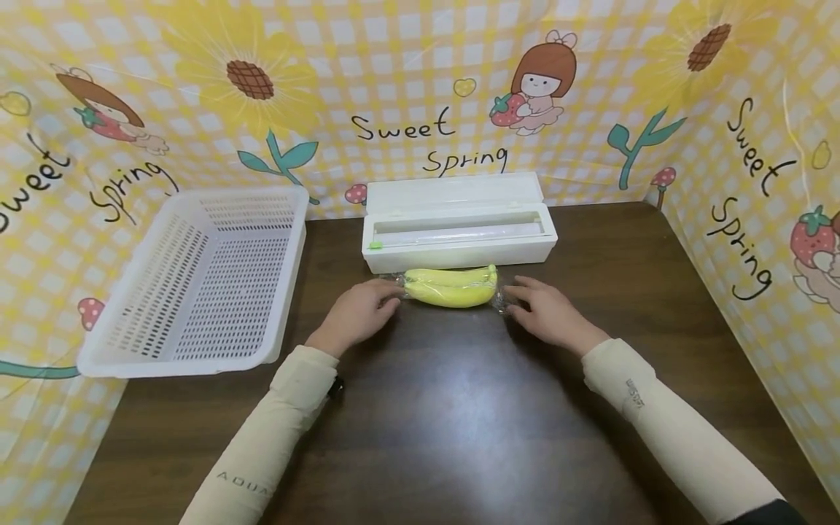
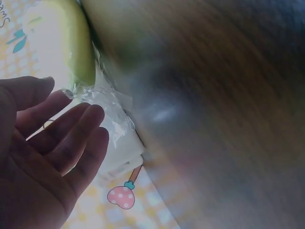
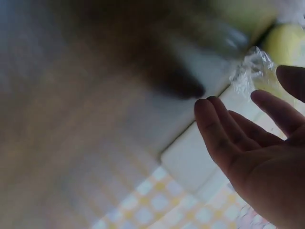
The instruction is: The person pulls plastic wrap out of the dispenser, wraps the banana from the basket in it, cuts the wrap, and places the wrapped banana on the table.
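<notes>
A yellow banana (image 1: 451, 288) lies on the dark wooden table, wrapped in clear film that is bunched at both ends. My left hand (image 1: 359, 312) is at its left end, and in the left wrist view the fingers are loosely bent beside the crumpled film (image 2: 112, 112). Whether the index fingertip touches that film I cannot tell. At the other end is my right hand (image 1: 547, 312), with its fingers relaxed and spread near the film tail (image 3: 252, 71). No grip shows in either hand. Just behind the banana stands a white cling film box (image 1: 459, 257), lid up, with a roll inside.
On the left of the table (image 1: 446, 437) sits a white perforated plastic basket (image 1: 289, 292). Yellow checked cloth (image 1: 407, 65) with sunflowers and lettering rises behind and along both sides. A small green slider (image 1: 375, 246) is at the box's left front edge.
</notes>
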`<state>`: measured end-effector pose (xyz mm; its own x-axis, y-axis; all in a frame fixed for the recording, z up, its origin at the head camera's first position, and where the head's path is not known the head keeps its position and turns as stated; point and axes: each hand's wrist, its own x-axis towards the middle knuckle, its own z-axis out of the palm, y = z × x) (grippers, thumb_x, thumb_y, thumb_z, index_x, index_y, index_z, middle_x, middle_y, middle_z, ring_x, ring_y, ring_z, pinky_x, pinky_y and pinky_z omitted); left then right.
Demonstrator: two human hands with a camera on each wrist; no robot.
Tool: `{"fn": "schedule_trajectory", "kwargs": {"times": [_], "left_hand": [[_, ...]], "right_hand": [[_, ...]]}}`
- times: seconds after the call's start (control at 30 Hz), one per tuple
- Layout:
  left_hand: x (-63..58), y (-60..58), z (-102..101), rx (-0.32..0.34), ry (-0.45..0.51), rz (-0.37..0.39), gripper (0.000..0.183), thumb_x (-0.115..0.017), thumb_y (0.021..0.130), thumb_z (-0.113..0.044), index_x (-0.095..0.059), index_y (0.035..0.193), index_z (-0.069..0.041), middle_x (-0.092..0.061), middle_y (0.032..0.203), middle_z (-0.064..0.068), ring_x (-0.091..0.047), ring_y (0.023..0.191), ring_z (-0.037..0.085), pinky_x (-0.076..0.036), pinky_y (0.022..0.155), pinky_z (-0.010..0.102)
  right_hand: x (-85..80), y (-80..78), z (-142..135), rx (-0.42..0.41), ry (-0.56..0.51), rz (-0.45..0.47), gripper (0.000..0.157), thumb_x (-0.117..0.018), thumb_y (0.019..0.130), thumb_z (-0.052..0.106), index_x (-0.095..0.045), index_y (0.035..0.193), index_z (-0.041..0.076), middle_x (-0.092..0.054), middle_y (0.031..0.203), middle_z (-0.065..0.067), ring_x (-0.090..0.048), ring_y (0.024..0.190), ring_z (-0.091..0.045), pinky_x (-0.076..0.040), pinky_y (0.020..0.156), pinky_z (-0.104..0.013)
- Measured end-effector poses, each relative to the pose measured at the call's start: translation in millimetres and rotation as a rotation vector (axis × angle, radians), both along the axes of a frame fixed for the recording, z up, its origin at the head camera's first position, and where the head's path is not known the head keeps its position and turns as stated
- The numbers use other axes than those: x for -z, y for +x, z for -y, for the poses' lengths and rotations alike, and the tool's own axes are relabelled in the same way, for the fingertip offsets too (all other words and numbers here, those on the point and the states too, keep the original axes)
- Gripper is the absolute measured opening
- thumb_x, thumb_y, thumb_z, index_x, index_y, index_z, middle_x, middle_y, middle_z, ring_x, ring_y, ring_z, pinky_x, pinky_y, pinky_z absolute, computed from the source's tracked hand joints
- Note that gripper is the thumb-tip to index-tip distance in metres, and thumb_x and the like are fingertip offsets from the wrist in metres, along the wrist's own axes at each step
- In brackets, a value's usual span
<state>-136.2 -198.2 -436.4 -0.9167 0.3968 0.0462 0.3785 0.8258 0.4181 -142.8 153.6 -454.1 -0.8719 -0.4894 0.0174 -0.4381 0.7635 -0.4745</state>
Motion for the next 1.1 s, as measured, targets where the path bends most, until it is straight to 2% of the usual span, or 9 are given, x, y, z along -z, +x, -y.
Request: {"fn": "schedule_trajectory", "kwargs": {"times": [0.2, 0.3, 0.37, 0.53, 0.7, 0.8, 0.9, 0.97, 1.1], "left_hand": [[-3.7, -4.4, -5.3, -0.101, 0.101, -0.073, 0.03, -0.058, 0.101, -0.018, -0.068, 0.127, -0.005, -0.065, 0.126, 0.013, -0.058, 0.119, 0.03, -0.046, 0.099, 0.049], [-3.8, -10.5, -10.3, -0.063, 0.11, -0.055, 0.039, -0.059, 0.102, -0.02, -0.06, 0.136, -0.004, -0.059, 0.136, 0.016, -0.051, 0.129, 0.033, -0.04, 0.106, 0.049], [-1.8, -15.0, -13.4, -0.031, 0.086, -0.001, 0.049, -0.06, 0.102, -0.024, -0.051, 0.145, -0.002, -0.052, 0.145, 0.017, -0.043, 0.137, 0.034, -0.033, 0.112, 0.048], [8.3, -22.9, -21.7, -0.029, 0.012, 0.11, 0.066, -0.059, 0.103, -0.038, -0.036, 0.154, -0.002, -0.039, 0.155, 0.018, -0.032, 0.144, 0.034, -0.026, 0.116, 0.048], [17.0, -26.7, -31.1, -0.085, 0.045, 0.12, 0.067, -0.056, 0.103, -0.045, -0.04, 0.149, 0.001, -0.044, 0.149, 0.021, -0.038, 0.139, 0.037, -0.028, 0.114, 0.051], [19.0, -27.2, -37.0, -0.129, 0.057, 0.151, 0.072, -0.051, 0.104, -0.05, -0.036, 0.151, 0.003, -0.039, 0.151, 0.025, -0.033, 0.141, 0.041, -0.025, 0.115, 0.054], [20.2, -26.4, -42.6, -0.184, 0.05, 0.182, 0.077, -0.045, 0.105, -0.053, -0.033, 0.153, 0.005, -0.035, 0.153, 0.028, -0.029, 0.142, 0.044, -0.022, 0.115, 0.056], [21.3, -25.8, -46.2, -0.216, 0.065, 0.194, 0.077, -0.043, 0.105, -0.054, -0.032, 0.153, 0.005, -0.035, 0.152, 0.029, -0.028, 0.142, 0.046, -0.022, 0.115, 0.056], [26.9, -25.8, -53.9, -0.24, 0.181, 0.221, 0.078, -0.041, 0.105, -0.054, -0.031, 0.153, 0.007, -0.034, 0.151, 0.029, -0.029, 0.141, 0.045, -0.023, 0.115, 0.054]], "right_hand": [[-4.7, -0.5, -8.3, 0.128, -0.236, -0.066, 0.033, -0.062, 0.098, 0.011, -0.065, 0.128, -0.004, -0.059, 0.133, -0.023, -0.06, 0.118, -0.039, -0.045, 0.099, -0.054], [-9.2, -1.0, -0.6, 0.172, -0.351, -0.036, 0.039, -0.064, 0.1, 0.018, -0.061, 0.134, -0.001, -0.06, 0.132, -0.02, -0.063, 0.112, -0.036, -0.049, 0.095, -0.051], [-11.8, -2.8, 8.5, 0.185, -0.393, 0.007, 0.047, -0.063, 0.102, 0.026, -0.055, 0.141, 0.0, -0.058, 0.137, -0.019, -0.06, 0.117, -0.036, -0.046, 0.098, -0.051], [-12.9, -12.1, 30.9, 0.197, -0.392, 0.096, 0.061, -0.059, 0.103, 0.039, -0.045, 0.149, 0.002, -0.049, 0.148, -0.018, -0.048, 0.133, -0.035, -0.038, 0.107, -0.051], [-6.1, -19.1, 38.3, 0.258, -0.38, 0.155, 0.055, -0.057, 0.104, 0.037, -0.049, 0.147, 0.003, -0.055, 0.141, -0.019, -0.053, 0.126, -0.035, -0.041, 0.104, -0.05], [-0.8, -21.1, 38.0, 0.294, -0.387, 0.163, 0.039, -0.054, 0.105, 0.035, -0.059, 0.131, 0.007, -0.064, 0.12, -0.017, -0.059, 0.111, -0.033, -0.045, 0.095, -0.049], [2.8, -22.6, 38.4, 0.314, -0.399, 0.149, 0.025, -0.053, 0.105, 0.032, -0.062, 0.108, 0.01, -0.062, 0.099, -0.012, -0.058, 0.096, -0.03, -0.045, 0.084, -0.044], [4.1, -23.4, 39.4, 0.328, -0.423, 0.141, 0.022, -0.054, 0.104, 0.03, -0.06, 0.097, 0.01, -0.058, 0.087, -0.01, -0.055, 0.086, -0.029, -0.044, 0.078, -0.042], [4.9, -23.6, 41.0, 0.365, -0.483, 0.139, 0.021, -0.055, 0.103, 0.025, -0.06, 0.09, 0.009, -0.054, 0.078, -0.008, -0.052, 0.077, -0.027, -0.042, 0.071, -0.039]]}}
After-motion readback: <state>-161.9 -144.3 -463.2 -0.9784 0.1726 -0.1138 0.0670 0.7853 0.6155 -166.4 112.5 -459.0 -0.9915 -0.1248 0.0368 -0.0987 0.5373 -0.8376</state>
